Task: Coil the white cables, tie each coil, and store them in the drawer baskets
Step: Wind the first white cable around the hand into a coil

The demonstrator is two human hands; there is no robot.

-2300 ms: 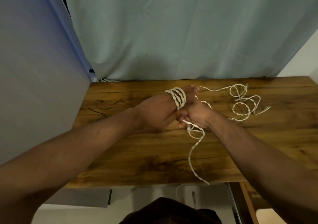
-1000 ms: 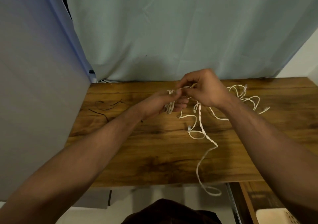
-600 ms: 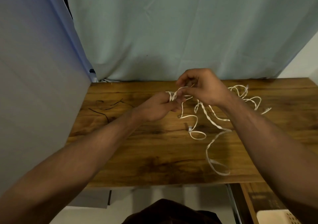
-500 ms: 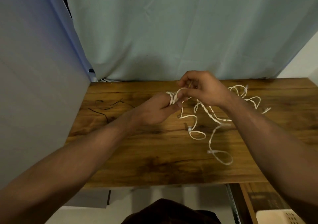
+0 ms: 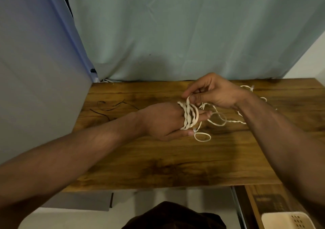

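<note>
Several twisted loops of white cable [image 5: 189, 117] — round the left hand [image 5: 161, 121]

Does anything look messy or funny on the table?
Yes. A few thin dark strands lie loose on the table, left of the left hand. The white cable is half coiled round that hand; the rest sprawls in loops under the right hand.

No legible text, labels, brands, numbers or signs anywhere in view.

Left hand [image 5: 161, 121] fingers [image 5: 204, 115] straight; right hand [image 5: 217, 91] pinching cable [image 5: 190, 117].
</note>
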